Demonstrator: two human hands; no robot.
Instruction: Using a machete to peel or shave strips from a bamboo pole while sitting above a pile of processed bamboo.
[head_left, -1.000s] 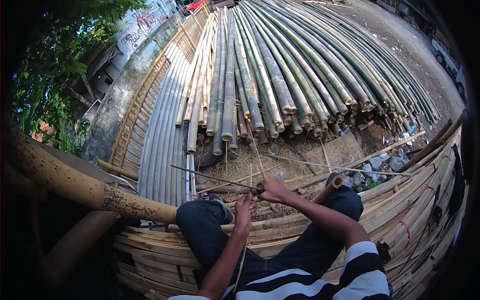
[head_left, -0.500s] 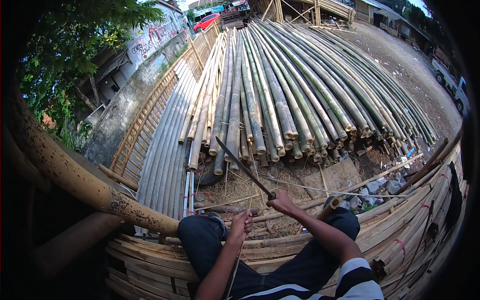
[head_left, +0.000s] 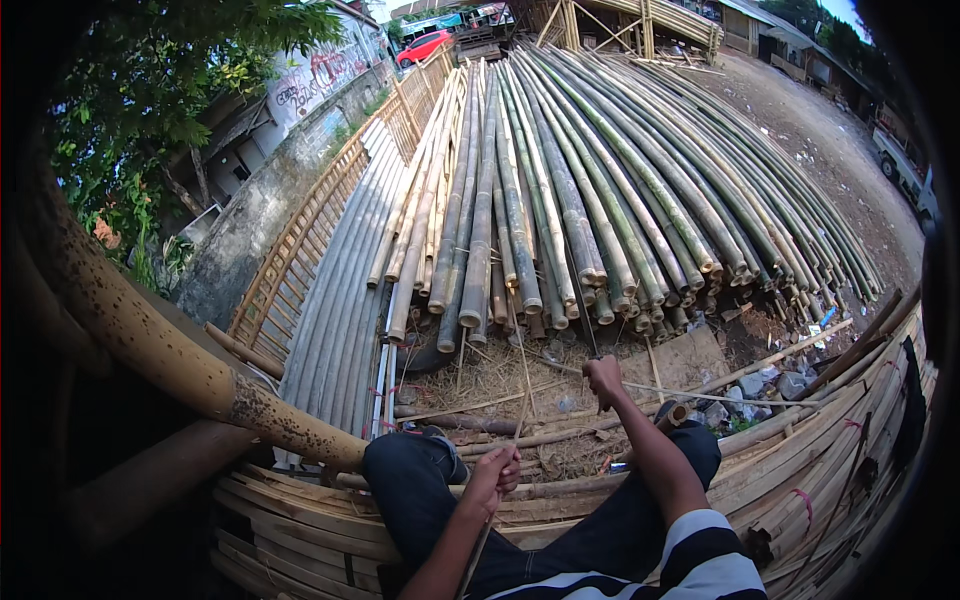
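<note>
My left hand (head_left: 492, 479), low between my knees, is closed around a thin bamboo strip (head_left: 525, 392). The strip runs up and away toward the pole ends, and its other end passes back under my left forearm toward my lap. Farther out and to the right, my right hand (head_left: 604, 381) grips the handle of a machete (head_left: 586, 318). Its dark blade points away from me, seen nearly edge-on against the poles, and stands apart from the strip. The handle is mostly hidden by my fingers.
A large stack of bamboo poles (head_left: 575, 215) fans out ahead. Split bamboo slats (head_left: 780, 475) lie under and beside me. One thick bamboo pole (head_left: 170, 345) crosses close on the left. Corrugated sheets (head_left: 335, 330) and a bamboo lattice (head_left: 300, 240) lie beyond it. Rubble (head_left: 755, 390) sits at right.
My right hand has moved away from me and to the right, and the machete has swung from pointing up-left to pointing straight ahead. My left hand keeps the strip, slightly lower.
</note>
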